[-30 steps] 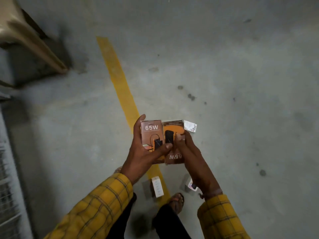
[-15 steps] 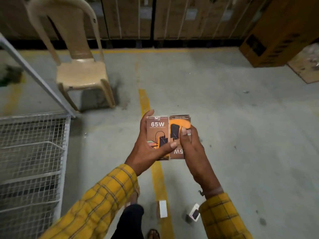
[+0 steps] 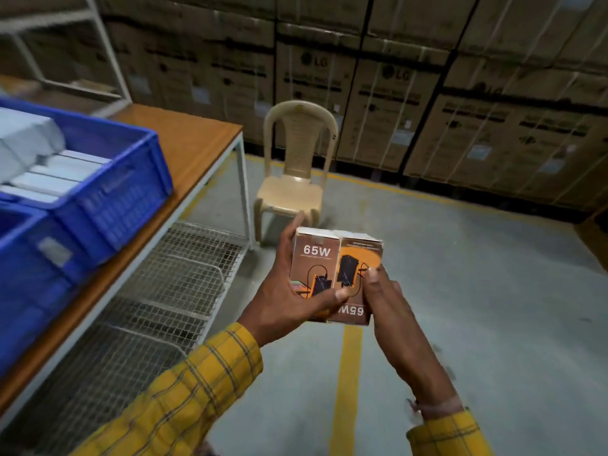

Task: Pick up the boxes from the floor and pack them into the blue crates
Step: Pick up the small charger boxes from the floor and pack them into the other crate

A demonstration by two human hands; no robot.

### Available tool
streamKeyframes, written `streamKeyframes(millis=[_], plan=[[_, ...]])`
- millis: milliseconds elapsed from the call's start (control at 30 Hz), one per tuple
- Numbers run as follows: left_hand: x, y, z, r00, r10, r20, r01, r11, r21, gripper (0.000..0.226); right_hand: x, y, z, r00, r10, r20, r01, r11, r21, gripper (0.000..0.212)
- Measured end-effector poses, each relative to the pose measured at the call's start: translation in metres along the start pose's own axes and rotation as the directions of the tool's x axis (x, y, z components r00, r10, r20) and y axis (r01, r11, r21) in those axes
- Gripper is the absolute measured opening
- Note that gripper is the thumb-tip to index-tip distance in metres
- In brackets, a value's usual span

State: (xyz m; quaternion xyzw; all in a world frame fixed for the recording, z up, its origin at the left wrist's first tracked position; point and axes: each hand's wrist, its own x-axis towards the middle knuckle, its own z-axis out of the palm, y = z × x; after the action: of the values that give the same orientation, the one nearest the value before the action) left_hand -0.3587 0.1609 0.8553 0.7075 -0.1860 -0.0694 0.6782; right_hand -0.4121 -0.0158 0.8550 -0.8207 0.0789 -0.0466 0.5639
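Two brown and orange "65W" charger boxes (image 3: 335,261) are pressed side by side at chest height over the floor; the right one is upside down. My left hand (image 3: 283,301) grips the left box, thumb across its front. My right hand (image 3: 385,301) holds the right box from its right side. On the table to the left stand two blue crates: the far blue crate (image 3: 125,192) holds several white and grey boxes, and the near blue crate (image 3: 29,278) is cut off by the frame edge, its contents hidden.
A wooden-topped table (image 3: 194,143) with a white metal frame has a wire mesh shelf (image 3: 158,307) underneath. A beige plastic chair (image 3: 292,179) stands past the table's corner. Stacked large cardboard cartons (image 3: 460,103) line the back wall. A yellow floor line (image 3: 345,390) runs below my hands.
My view has swung up from the floor to the table and crates. Both hands have kept the two boxes together the whole time. The small boxes on the floor have left the view.
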Motion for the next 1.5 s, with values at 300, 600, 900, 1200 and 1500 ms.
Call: streamKeyframes(millis=[300, 600, 900, 1200, 1500], plan=[[-0.026, 0.036, -0.197, 0.978, -0.038, -0.207, 0.057, 0.994, 0.088, 0.117, 0.065, -0.123, 0.153, 0.914, -0.239, 0.327, 0.247, 0.969, 0.016, 0.042], [-0.079, 0.045, -0.398, 0.864, -0.006, -0.504, 0.271, 0.849, 0.453, 0.092, 0.113, -0.214, 0.34, 0.715, -0.474, 0.513, 0.504, 0.859, 0.091, 0.033], [-0.155, 0.01, -0.52, 0.637, -0.097, -0.765, 0.517, 0.79, 0.33, 0.091, 0.128, -0.263, 0.519, 0.381, -0.524, 0.762, 0.667, 0.727, 0.166, 0.046], [-0.207, -0.052, -0.573, 0.473, -0.336, -0.814, 0.801, 0.55, 0.238, 0.11, 0.14, -0.24, 0.632, 0.088, -0.254, 0.963, 0.709, 0.696, 0.118, 0.095], [-0.177, -0.064, -0.596, 0.068, -0.509, -0.858, 0.98, 0.193, -0.037, 0.084, 0.136, -0.211, 0.709, 0.105, -0.338, 0.935, 0.86, 0.503, 0.086, 0.062]])
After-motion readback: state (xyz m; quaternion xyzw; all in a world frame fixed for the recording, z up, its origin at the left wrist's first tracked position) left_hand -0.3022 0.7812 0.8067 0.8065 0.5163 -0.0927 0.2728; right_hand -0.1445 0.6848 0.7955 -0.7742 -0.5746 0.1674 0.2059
